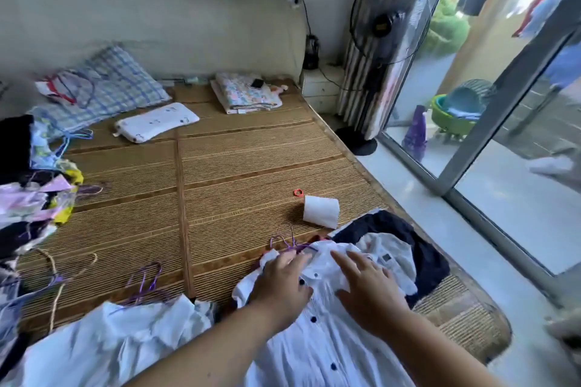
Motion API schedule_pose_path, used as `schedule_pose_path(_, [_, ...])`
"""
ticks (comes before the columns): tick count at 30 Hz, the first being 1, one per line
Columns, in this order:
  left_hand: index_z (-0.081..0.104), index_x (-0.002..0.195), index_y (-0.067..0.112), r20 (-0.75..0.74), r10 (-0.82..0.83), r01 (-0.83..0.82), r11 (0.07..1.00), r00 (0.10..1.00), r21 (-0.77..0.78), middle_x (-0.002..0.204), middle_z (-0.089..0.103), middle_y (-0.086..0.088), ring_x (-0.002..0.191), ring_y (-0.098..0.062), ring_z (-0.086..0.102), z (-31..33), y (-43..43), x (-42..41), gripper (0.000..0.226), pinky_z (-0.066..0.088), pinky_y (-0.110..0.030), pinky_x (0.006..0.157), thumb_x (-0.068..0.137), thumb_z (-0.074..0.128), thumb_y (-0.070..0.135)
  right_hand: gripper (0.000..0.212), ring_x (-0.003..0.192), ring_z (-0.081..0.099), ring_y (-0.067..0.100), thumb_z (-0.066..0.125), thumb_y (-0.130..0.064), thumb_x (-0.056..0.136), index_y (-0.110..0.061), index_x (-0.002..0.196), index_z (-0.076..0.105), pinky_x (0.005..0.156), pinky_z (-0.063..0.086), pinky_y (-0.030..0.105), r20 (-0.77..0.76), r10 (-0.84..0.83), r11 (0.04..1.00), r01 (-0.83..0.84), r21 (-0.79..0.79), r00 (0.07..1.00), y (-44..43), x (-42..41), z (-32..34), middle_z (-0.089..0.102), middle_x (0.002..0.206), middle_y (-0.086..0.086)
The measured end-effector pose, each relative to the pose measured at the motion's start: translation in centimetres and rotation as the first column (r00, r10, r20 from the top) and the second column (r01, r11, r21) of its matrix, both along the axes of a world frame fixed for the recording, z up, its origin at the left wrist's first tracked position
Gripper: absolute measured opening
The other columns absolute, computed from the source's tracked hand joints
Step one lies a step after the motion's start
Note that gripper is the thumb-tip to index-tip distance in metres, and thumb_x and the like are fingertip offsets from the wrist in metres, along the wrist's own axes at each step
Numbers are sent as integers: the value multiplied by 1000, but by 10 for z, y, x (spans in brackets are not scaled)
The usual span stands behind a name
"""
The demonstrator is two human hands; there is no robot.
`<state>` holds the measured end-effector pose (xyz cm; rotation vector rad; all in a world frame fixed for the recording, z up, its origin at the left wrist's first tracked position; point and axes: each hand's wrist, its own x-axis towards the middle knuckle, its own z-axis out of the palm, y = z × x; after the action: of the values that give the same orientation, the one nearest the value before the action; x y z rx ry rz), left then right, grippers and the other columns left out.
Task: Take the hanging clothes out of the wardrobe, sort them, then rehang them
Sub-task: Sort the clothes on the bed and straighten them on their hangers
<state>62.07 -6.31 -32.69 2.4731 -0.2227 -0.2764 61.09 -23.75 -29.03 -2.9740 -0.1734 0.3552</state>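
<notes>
Along the left edge of the bed a mixed clothes heap (34, 198) lies bunched, hangers poking out of it, probably garments pulled from the wardrobe and still waiting to be sorted. Just right of it, loose purple hangers (144, 280) and a tan hanger (56, 276) lie bare on the bamboo mat (235, 166), within easy reach for rehanging. A white garment (110, 339) is spread at the near edge, with a hanger hook showing at its top.

The left hand (283, 283) reaches forward, palm down, forearm coming in from the lower left. Its grip is flat, with the fingers close together and only slightly bent. They press on the collar area of the white button shirt (314, 349) and pinch nothing that shows. The shirt lies face up on the bed's near right corner, dark buttons done up, so that it can be smoothed. A purple hanger hook (289, 243) juts out beyond its collar, so the shirt seems to be on its hanger.

The right hand (367, 289) lies palm down on the shirt's right shoulder, its grip spread wide, fingers straight, holding the cloth flat. Under and beyond the shirt is a navy garment (430, 258), likely the start of a sorted stack. A toilet roll (320, 212) and a red ring (298, 192) lie farther back on the mat, apart from the clothes
</notes>
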Motion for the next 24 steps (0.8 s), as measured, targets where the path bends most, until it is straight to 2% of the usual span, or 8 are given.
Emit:
schedule_pose_path(4, [35,143,32,61,20,-14,996,998,-87,149,32,-1,137,-20,30,64,21,-113,64,27,-33,112,84,58,35,69,141,23,25,50,-43,90,-42,146,11,114,21,46,59,69,998,-69,6,996,24,-105,60,18,156,-3])
schedule_pose_path(7, [38,139,40,60,65,-57,991,996,-122,146,36,1,128,-21,42,97,48,-197,67,36,-36,106,74,52,46,69,141,24,25,50,-45,90,-42,146,10,114,19,47,57,163,987,-162,-22,985,54,-178,89,17,156,-3])
schedule_pose_path(10, [35,143,34,68,80,-75,994,994,-78,151,27,1,137,-20,32,110,86,-264,64,30,-32,111,83,58,38,68,140,25,25,51,-45,90,-43,146,13,114,19,46,56,258,966,-258,-10,965,96,-235,110,15,156,-4])
schedule_pose_path(15, [26,147,32,87,167,-171,984,982,47,152,26,2,139,-17,28,132,176,-345,71,27,-27,111,82,50,49,65,139,26,19,53,-46,87,-45,143,21,112,22,41,79,407,911,-411,30,910,174,-293,124,20,153,-8])
schedule_pose_path(19, [29,145,31,80,310,-319,939,947,129,151,27,2,136,-18,32,134,267,-411,64,30,-28,110,87,58,36,62,135,34,19,51,-49,87,-41,142,26,108,28,39,91,451,887,-458,64,888,255,-325,123,26,151,-8])
schedule_pose_path(24, [31,145,34,97,459,-469,871,883,145,151,27,5,136,-16,30,138,387,-497,63,29,-28,110,88,57,39,60,137,31,20,50,-48,89,-39,144,26,108,30,42,75,535,836,-540,100,842,378,-377,118,26,152,-6])
